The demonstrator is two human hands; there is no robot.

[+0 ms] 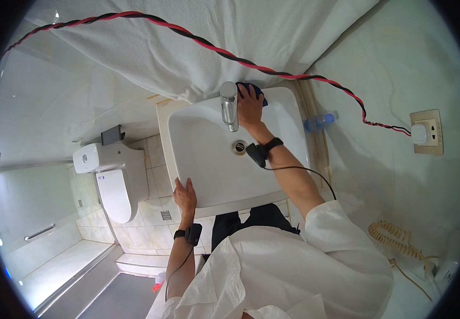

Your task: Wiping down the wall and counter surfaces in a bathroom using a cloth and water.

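Note:
A white rectangular washbasin (222, 181) is before me, with a metal drain (239, 147) in its floor. At its back rim stands a chrome faucet (229, 104). Just right of the faucet, my right hand (250, 108) presses a dark blue cloth (264, 100) onto the rim; most of the cloth is hidden under the fingers. My left hand (185, 195) rests on the basin's front left edge, its fingers curled over the rim. Each wrist wears a black strapped device with a cable.
Behind the basin hangs a white towel-like cloth (198, 60). A twisted red and black cord (230, 54) runs overhead to a wall socket (433, 131). Right of the basin is a clear plastic bottle (317, 122). A toilet (114, 195) stands left, and a coiled cord (393, 239) hangs at right.

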